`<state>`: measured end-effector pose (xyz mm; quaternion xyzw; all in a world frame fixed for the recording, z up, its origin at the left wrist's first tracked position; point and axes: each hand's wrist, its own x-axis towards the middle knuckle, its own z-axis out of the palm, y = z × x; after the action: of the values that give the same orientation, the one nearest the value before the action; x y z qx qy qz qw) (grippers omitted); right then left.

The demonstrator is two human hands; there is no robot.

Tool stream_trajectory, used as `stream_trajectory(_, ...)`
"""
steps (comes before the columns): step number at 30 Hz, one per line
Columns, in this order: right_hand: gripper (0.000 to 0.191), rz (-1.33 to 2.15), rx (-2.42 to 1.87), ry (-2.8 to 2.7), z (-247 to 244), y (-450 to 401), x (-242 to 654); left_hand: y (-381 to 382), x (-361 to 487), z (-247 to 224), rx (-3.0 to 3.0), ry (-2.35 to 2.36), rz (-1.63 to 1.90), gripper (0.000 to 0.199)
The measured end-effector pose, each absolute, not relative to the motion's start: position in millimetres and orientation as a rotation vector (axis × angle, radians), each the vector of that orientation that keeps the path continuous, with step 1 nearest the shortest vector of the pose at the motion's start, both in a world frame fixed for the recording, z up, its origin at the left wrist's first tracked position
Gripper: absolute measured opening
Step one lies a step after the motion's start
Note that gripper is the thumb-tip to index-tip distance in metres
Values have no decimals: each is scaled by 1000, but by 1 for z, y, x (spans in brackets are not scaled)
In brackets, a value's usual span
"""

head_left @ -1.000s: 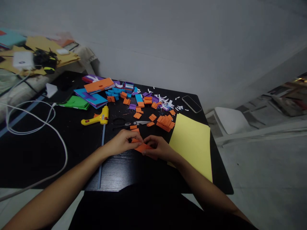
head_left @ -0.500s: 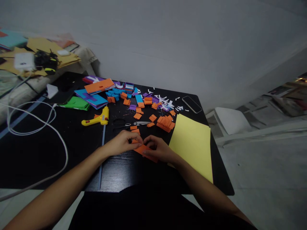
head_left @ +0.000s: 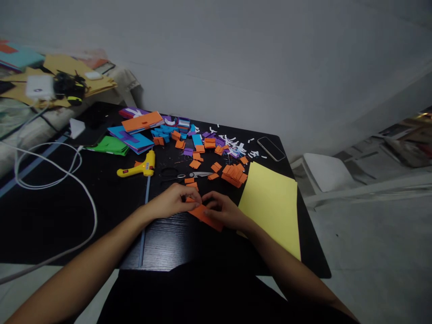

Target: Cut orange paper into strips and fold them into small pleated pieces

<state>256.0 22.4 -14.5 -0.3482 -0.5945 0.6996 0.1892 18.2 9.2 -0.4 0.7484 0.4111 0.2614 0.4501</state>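
Note:
An orange paper piece (head_left: 204,213) lies slantwise between my two hands near the front of the black table (head_left: 199,247). At its upper left end, my left hand (head_left: 175,199) grips it with thumb and fingers. My right hand (head_left: 227,210) has its thumb on the paper's face and its fingers curled around the far side. Just beyond my hands are scissors (head_left: 199,174) and several small folded orange paper pieces (head_left: 196,164). A heap of more folded orange pieces (head_left: 234,174) sits past my right hand.
Yellow sheets (head_left: 273,202) lie to the right, below a phone (head_left: 271,148). A yellow glue gun (head_left: 138,166) rests at the left, near a white cable (head_left: 89,202). Coloured paper stacks (head_left: 141,121) and white paper scraps (head_left: 232,144) spread along the back.
The view has shifted slightly. My right thumb has moved a little along the orange paper; both hands otherwise keep their hold in nearly the same place.

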Motion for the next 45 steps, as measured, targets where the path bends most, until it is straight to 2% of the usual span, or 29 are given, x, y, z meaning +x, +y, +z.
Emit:
stream_trajectory(10, 27, 1927, -995, -1784, -18, 27, 257, 9, 19, -2, 1815, 1005, 638, 14)
stream_trajectory(16, 32, 1867, -1059, -1528, -19, 23, 252, 6, 25, -2, 1566, 1105, 820, 34)
stream_trajectory(23, 29, 1838, -1062, -1304, -19, 21, 249, 4, 33, -16, 1586, 1100, 696, 28)
stream_trajectory(29, 25, 1948, -1037, -1216, -18, 19, 249, 2, 35, -8, 1599, 1091, 750, 33)
stream_trajectory(34, 30, 1882, -1008, -1350, -20, 19, 248, 2, 35, -4, 1589, 1080, 742, 32)
stream_trajectory(45, 28, 1729, -1022, -1541, -24, 19, 248, 2, 38, -9, 1570, 1066, 726, 34)
